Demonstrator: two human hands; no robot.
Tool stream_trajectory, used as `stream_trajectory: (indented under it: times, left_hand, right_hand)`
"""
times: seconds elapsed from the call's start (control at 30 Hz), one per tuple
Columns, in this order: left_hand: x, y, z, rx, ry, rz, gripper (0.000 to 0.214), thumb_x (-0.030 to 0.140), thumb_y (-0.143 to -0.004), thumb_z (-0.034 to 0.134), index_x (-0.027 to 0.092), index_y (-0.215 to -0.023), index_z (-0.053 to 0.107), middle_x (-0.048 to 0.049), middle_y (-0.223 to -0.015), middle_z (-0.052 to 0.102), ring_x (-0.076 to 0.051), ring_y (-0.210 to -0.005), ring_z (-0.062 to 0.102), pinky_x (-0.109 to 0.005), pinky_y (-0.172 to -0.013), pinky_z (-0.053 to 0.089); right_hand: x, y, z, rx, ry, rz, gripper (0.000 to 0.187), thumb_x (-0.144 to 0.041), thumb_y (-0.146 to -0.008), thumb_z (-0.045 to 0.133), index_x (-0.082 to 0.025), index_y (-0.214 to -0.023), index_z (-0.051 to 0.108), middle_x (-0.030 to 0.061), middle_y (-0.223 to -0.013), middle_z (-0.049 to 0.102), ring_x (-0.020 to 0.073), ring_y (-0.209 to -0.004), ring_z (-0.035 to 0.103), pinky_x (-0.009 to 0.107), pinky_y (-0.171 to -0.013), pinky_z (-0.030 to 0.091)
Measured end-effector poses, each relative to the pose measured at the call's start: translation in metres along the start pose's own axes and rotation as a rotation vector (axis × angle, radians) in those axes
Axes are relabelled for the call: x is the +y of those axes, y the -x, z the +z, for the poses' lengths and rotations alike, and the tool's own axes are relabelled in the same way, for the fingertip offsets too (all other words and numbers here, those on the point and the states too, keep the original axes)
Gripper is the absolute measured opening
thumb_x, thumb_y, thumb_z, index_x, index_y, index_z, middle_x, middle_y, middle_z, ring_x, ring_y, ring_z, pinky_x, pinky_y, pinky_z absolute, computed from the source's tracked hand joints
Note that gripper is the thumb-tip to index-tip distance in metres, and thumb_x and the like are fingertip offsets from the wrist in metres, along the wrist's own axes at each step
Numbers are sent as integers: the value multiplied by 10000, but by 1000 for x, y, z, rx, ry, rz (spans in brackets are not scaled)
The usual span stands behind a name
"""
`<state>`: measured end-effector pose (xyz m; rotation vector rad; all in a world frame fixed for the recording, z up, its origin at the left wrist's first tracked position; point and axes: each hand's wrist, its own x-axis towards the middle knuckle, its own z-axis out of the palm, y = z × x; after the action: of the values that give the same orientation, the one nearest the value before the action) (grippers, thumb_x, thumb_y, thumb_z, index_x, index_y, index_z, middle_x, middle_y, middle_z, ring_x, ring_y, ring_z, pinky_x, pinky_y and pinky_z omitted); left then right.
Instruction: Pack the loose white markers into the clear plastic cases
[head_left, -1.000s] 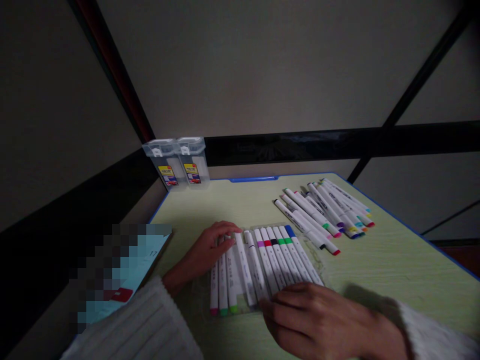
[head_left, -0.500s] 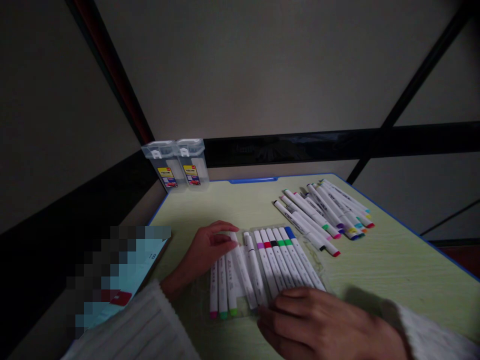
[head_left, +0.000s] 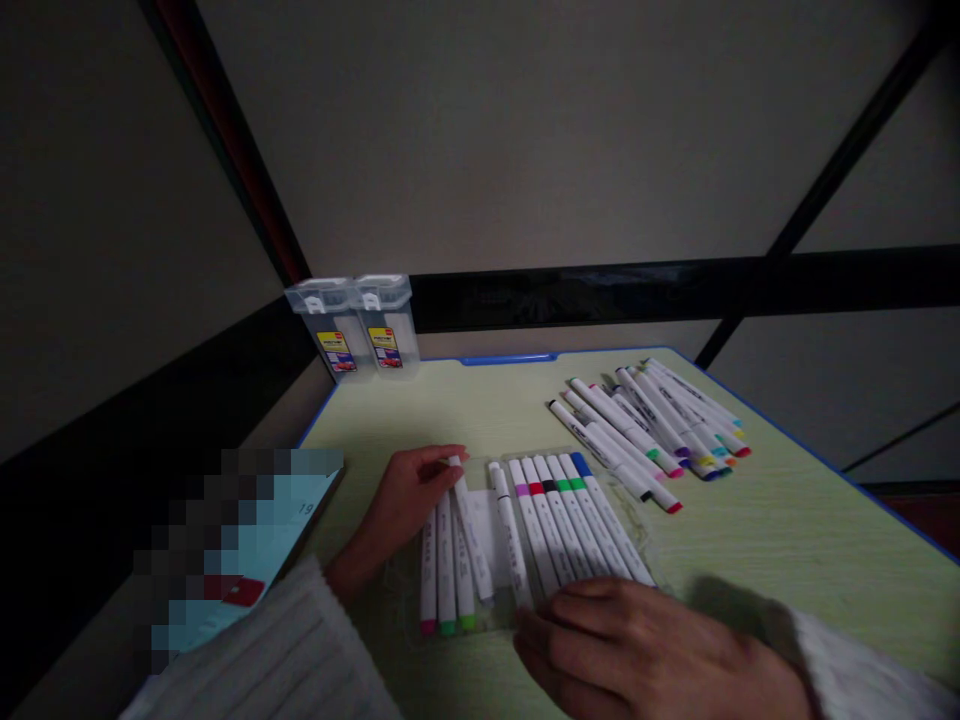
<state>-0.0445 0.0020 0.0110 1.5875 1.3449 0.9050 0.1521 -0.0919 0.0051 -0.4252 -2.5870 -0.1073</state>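
Observation:
My left hand [head_left: 409,500] pinches the upper end of a white marker [head_left: 472,545], which leans at a slant over the neighbouring ones. Left of it lie several white markers with pink and green ends [head_left: 448,580], side by side in a clear plastic case [head_left: 491,622]. Another white marker [head_left: 510,530] lies alone, its lower end reaching my right hand [head_left: 630,640]. That hand rests over the near ends of a row of markers with coloured bands [head_left: 559,515], its fingers curled together. Whatever is under its fingertips is hidden.
A loose pile of white markers with coloured ends [head_left: 652,425] lies at the table's right. Two clear lidded boxes [head_left: 386,330] stand at the back left corner. A light blue object [head_left: 281,550], partly pixelated, is at the left edge. A blue handle [head_left: 510,358] sits on the far edge.
My left hand has shifted the pinched marker left, away from the lone marker, widening the gap between them. My right hand has stayed nearly in place.

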Motion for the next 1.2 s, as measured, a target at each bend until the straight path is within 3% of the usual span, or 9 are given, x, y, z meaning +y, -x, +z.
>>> stream_trajectory:
  times: [0.27,0.43,0.67,0.97,1.2]
  left_hand:
    - [-6,2,4,-43,-212,231,215,130,-706,516,136,-875,649,-44,-871,659,-140,-725,588,-261,-688,476]
    - [-10,3,4,-91,-306,394,215,90,-704,518,157,-868,639,-38,-931,635,-165,-914,558,-308,-870,418]
    - [-9,5,5,-144,-346,416,221,92,-741,485,149,-894,635,-50,-956,633,-162,-930,555,-311,-879,419]
    - [-12,5,6,-149,-350,462,232,82,-754,469,144,-887,648,-61,-966,641,-161,-940,556,-311,-886,418]
    - [-7,6,2,-181,-370,423,286,85,-766,441,172,-951,642,-48,-984,641,-157,-944,559,-304,-872,422]
  right_hand:
    - [-3,10,14,-68,-84,13,189,-187,-882,380,-169,-778,537,-11,-738,585,111,-625,470,245,-547,375]
    - [-1,5,9,-39,-86,-2,262,-187,-906,329,-150,-809,569,3,-732,608,114,-628,475,240,-559,379]
    - [2,-5,1,33,-27,-1,347,-137,-917,267,-93,-874,609,35,-791,650,125,-632,507,249,-524,403]
    - [7,1,5,-87,15,77,277,-145,-904,340,-109,-1057,569,36,-1018,636,153,-884,538,257,-731,458]
    - [6,4,5,-114,-14,104,272,-168,-899,374,-131,-1104,549,23,-1068,623,156,-953,529,269,-808,444]
